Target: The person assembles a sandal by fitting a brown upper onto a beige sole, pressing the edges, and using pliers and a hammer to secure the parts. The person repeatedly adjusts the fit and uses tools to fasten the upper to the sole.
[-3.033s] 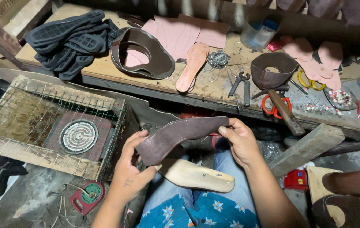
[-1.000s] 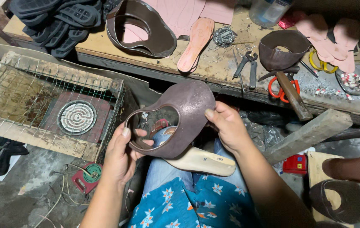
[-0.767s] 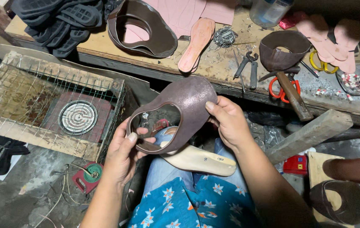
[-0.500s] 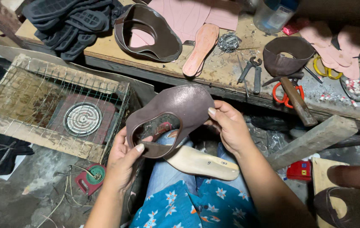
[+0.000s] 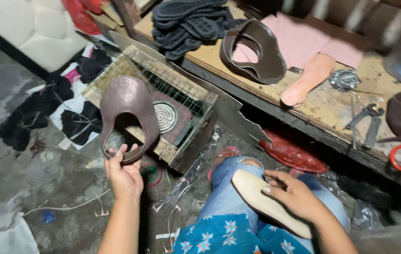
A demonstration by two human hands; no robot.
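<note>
My left hand (image 5: 124, 173) grips the heel end of a brown leather shoe upper (image 5: 129, 113) and holds it out over the left side, above the wire-topped box. My right hand (image 5: 294, 195) rests on my lap and holds a cream shoe last (image 5: 259, 195) lying across my knee. The two hands are well apart.
A wooden box with a wire grid (image 5: 172, 106) holds a round coil heater (image 5: 165, 116). The workbench (image 5: 332, 101) carries another brown upper (image 5: 257, 49), a pink insole (image 5: 308, 77), black soles (image 5: 188, 23), pliers (image 5: 367, 120) and red-handled scissors (image 5: 400, 164). Scraps litter the floor.
My right hand let go of the brown upper and dropped onto the last on my lap. My left hand carried the upper out to the left over the heater box.
</note>
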